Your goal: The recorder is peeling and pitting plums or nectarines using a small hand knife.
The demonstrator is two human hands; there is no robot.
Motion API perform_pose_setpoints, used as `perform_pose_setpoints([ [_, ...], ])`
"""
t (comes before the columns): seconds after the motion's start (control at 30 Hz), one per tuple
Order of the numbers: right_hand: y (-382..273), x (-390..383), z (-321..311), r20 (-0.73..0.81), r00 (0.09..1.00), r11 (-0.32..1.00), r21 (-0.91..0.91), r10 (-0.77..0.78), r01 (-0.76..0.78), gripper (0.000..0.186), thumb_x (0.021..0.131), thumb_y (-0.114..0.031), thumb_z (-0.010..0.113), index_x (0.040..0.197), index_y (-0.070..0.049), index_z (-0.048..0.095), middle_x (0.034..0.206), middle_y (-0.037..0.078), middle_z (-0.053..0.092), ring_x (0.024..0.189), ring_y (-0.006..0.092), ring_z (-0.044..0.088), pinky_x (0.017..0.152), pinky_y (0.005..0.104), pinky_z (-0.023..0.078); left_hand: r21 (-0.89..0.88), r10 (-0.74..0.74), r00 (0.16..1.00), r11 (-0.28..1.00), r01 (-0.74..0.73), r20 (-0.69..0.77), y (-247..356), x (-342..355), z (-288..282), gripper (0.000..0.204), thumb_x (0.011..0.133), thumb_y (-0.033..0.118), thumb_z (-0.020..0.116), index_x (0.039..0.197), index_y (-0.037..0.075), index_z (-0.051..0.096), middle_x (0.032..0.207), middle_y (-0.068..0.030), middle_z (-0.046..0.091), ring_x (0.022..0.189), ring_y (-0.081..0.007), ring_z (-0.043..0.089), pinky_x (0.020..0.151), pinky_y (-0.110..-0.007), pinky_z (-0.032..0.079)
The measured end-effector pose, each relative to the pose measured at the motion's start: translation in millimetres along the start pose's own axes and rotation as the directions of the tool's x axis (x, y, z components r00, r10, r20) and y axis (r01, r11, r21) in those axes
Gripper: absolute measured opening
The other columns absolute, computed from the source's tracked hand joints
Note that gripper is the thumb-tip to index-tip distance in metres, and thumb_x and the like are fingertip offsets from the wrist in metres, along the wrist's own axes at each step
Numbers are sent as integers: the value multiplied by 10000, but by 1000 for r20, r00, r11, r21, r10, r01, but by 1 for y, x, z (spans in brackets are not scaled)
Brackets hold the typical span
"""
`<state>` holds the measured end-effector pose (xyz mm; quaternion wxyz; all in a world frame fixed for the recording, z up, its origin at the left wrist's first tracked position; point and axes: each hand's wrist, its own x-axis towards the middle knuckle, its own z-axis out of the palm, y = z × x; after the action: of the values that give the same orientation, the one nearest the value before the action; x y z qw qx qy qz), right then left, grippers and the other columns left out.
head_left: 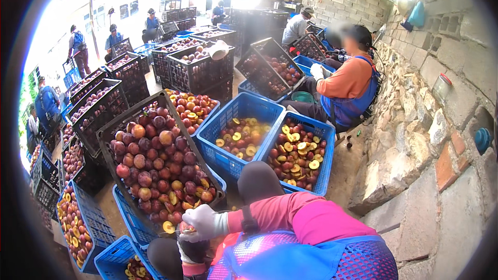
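Observation:
My right hand (199, 223), in a white glove, reaches across from a pink sleeve with its fingers closed round a reddish plum (184, 227). A yellow-fleshed plum half (168, 226) shows just left of its fingertips, with a thin line beside it too small to make out. Below, my left hand (183, 253) is mostly hidden behind the right; its gloved edge shows, but its fingers do not. Just beyond both hands, a tilted black crate (106, 148) holds many whole plums (155, 150), with some cut pieces at its near end.
Blue crates of cut plums (328, 168) stand ahead, one (207, 140) with cloudy contents. More blue crates (104, 228) stand at the left. Stacked black crates (207, 80) fill the background. A seated co-worker in an orange top (342, 83) is beside the rough stone wall (410, 140).

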<state>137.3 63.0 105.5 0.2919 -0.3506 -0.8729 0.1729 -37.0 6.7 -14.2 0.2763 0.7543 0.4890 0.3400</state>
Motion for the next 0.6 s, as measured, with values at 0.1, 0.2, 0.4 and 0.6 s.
perform_pose_setpoints([
  [0.1, 1, -3, -12, -5, 998, 998, -27, -58, 58, 589, 863, -626, 796, 875, -51, 667, 826, 181, 686, 738, 413, 734, 655, 503, 576, 78, 63, 998, 995, -65, 29, 5, 4, 5, 431, 1009, 293, 698, 1391, 116, 607, 1321, -129, 680, 1228, -321, 689, 1058, -478, 567],
  [0.2, -3, -4, -21, 35, 977, 978, 4, -211, 211, 526, 843, -570, 805, 869, -62, 670, 809, 165, 675, 720, 391, 735, 639, 497, 578, 233, 160, 986, 959, -164, 36, 9, 7, 12, 382, 993, 288, 700, 1331, 114, 664, 1265, -129, 707, 1185, -337, 707, 1028, -481, 572],
  [0.4, 15, 16, -22, 140, 986, 973, 225, -87, 54, 378, 910, -446, 796, 973, -77, 742, 872, 92, 707, 734, 253, 711, 638, 414, 575, 109, 130, 981, 987, -115, -142, 49, 11, 2, 433, 1013, 271, 698, 1401, 87, 647, 1334, -147, 697, 1263, -323, 686, 1087, -464, 559],
  [0.6, 28, 12, 5, 392, 871, 317, 820, 298, -477, 387, 1122, -445, 628, 1175, -88, 768, 930, 2, 724, 666, 78, 640, 577, 260, 515, -609, -257, 958, 783, 130, -126, -6, -17, 4, 488, 1013, 238, 740, 1456, 89, 602, 1356, -98, 717, 1257, -279, 696, 1204, -494, 464],
])
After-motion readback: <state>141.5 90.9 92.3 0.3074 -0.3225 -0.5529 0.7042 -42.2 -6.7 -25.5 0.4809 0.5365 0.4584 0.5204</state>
